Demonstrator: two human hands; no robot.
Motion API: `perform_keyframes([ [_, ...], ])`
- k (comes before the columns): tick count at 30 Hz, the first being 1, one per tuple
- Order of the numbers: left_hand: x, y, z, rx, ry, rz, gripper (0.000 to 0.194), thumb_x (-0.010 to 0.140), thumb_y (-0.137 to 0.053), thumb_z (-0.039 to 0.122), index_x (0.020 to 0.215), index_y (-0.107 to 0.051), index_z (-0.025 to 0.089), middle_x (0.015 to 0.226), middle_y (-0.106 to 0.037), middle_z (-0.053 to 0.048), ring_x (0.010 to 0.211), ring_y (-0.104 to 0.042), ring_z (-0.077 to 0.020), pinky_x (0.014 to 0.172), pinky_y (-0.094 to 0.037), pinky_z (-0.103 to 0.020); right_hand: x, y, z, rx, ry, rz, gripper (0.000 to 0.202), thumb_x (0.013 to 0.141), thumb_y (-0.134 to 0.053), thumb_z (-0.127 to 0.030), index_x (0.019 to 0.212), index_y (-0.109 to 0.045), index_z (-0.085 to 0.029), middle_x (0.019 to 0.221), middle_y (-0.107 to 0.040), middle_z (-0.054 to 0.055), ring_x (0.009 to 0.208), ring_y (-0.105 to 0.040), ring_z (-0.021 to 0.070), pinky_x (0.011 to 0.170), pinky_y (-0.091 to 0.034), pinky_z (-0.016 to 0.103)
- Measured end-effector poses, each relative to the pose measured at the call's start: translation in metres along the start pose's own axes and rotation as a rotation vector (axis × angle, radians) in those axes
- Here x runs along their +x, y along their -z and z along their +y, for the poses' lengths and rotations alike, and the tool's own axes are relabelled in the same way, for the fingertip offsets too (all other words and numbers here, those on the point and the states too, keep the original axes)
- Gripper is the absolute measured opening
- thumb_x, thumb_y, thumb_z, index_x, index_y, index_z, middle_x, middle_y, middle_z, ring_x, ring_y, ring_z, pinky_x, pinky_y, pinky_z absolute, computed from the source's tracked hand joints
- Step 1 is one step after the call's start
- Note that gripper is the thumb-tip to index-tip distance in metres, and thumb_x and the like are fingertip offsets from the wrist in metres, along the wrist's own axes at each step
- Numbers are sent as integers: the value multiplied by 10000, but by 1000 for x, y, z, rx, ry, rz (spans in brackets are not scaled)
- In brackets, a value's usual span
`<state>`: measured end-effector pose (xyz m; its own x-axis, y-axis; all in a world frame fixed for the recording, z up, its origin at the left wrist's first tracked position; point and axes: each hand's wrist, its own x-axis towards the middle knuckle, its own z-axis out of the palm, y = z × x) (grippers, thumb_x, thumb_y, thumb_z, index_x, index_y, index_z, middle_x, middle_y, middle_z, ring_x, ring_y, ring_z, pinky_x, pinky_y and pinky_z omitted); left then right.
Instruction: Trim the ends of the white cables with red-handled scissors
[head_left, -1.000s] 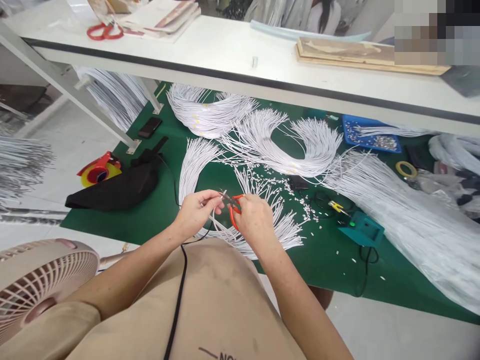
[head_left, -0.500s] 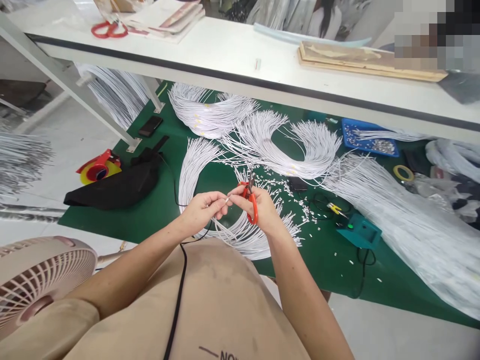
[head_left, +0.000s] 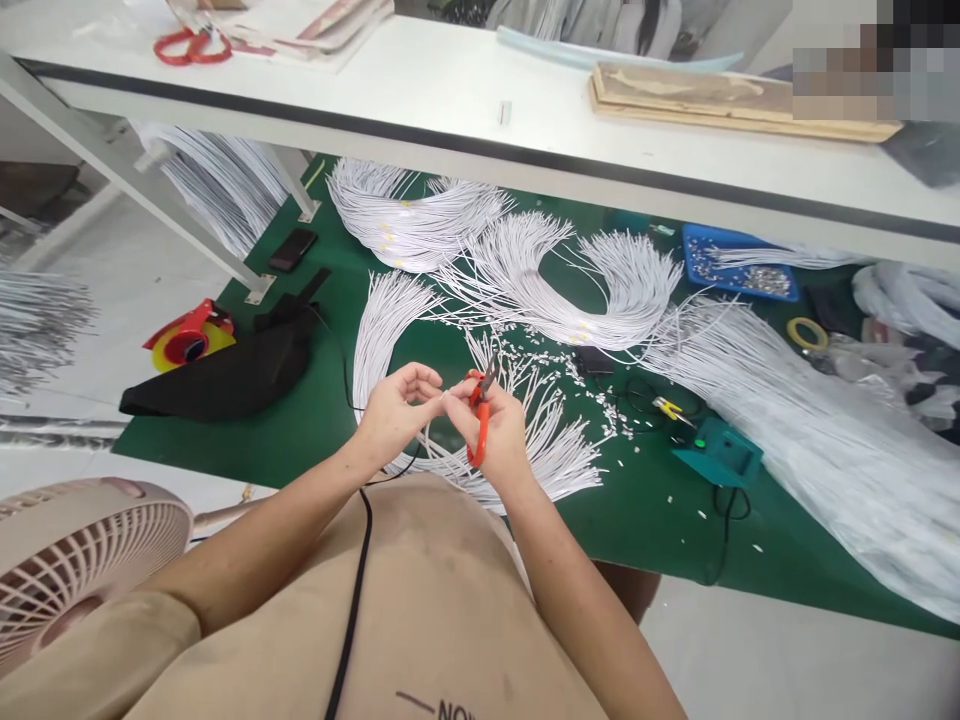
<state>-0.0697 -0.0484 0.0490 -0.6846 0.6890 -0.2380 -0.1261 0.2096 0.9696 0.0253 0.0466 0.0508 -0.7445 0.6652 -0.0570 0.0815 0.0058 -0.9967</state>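
Observation:
My left hand (head_left: 399,412) is closed, thumb and forefinger pinched on a small white piece that is mostly hidden. Its fingertips meet those of my right hand (head_left: 495,432), which holds red-handled cutters (head_left: 481,425) in the palm, jaws pointing up and away. Beneath both hands lies a curved bundle of white wires (head_left: 559,440) on the green table mat (head_left: 300,445). Small white bits (head_left: 592,385) are scattered beyond and to the right of the cutters. More white wire bundles (head_left: 420,228) lie farther back.
A black pouch (head_left: 225,375) and tape dispenser (head_left: 191,340) lie left. To the right are a blue tray (head_left: 742,265), yellow-handled tool (head_left: 671,408), teal device (head_left: 720,455) and plastic-covered wires (head_left: 825,480). A white shelf (head_left: 450,75) crosses above the back; a fan (head_left: 97,560) stands lower left.
My right hand has moved left and slightly down with the cutters, which have turned more upright. The left hand's outer fingers have lifted and spread. The view has shifted slightly.

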Motion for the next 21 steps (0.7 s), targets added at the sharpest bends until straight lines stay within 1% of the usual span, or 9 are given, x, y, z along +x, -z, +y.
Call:
perform_keyframes([
  [2,2,1,-1,-21,37,11,289,647,-696,330,842,-562,165,736,-631,-15,684,-575,-124,554,-413,-207,-1,1,-2,-36,14,90,216,762,-536,-361,653,-560,-176,675,-527,-6,639,-488,118,645,-412,253],
  [5,6,5,-3,-99,112,48,346,677,-673,357,963,-578,186,1059,-614,-66,844,-561,-143,492,-375,-171,-4,1,-1,-104,23,214,233,789,-515,-374,672,-561,-178,662,-520,-6,637,-481,120,643,-403,250],
  [8,14,10,-7,-282,219,83,357,697,-668,332,1012,-581,187,1150,-566,-77,807,-546,-108,484,-369,-153,-11,-2,7,-218,109,55,181,794,-525,-337,723,-596,-187,711,-551,6,677,-492,128,669,-405,248],
  [10,19,12,-10,-439,293,90,335,685,-690,284,980,-587,166,1061,-596,-76,680,-527,-66,463,-361,-146,-15,-5,18,-333,134,-62,147,764,-565,-325,787,-623,-192,768,-589,22,732,-505,146,689,-403,257],
  [12,23,12,-13,-570,320,85,297,677,-704,262,930,-592,155,943,-619,-56,589,-498,-39,461,-373,-144,-17,-7,32,-447,77,-137,161,716,-612,-328,797,-640,-191,769,-609,29,738,-513,161,671,-399,263],
  [14,23,12,-15,-651,304,58,293,703,-684,323,930,-594,161,906,-625,-47,609,-524,-47,533,-435,-161,-18,-7,47,-466,-42,-174,165,700,-619,-340,756,-651,-188,695,-608,16,662,-515,150,616,-392,254],
  [16,18,11,-17,-658,275,-1,351,730,-642,401,1003,-584,190,990,-626,-55,748,-583,-90,684,-488,-224,-17,-6,58,-390,-134,-155,189,710,-599,-360,763,-660,-189,636,-599,-3,598,-514,134,584,-392,241],
  [18,11,10,-21,-581,263,-75,396,727,-646,395,1073,-567,219,1107,-604,-63,917,-587,-138,824,-472,-296,-16,-4,63,-309,-160,-108,220,718,-583,-379,796,-666,-190,617,-599,-15,585,-521,128,583,-397,234],
  [21,4,8,-29,-392,270,-128,372,685,-696,322,1018,-605,183,1091,-625,-86,983,-583,-189,879,-443,-337,-17,-2,62,-274,-158,-56,259,724,-573,-411,797,-667,-181,636,-613,-9,593,-528,127,575,-394,226],
])
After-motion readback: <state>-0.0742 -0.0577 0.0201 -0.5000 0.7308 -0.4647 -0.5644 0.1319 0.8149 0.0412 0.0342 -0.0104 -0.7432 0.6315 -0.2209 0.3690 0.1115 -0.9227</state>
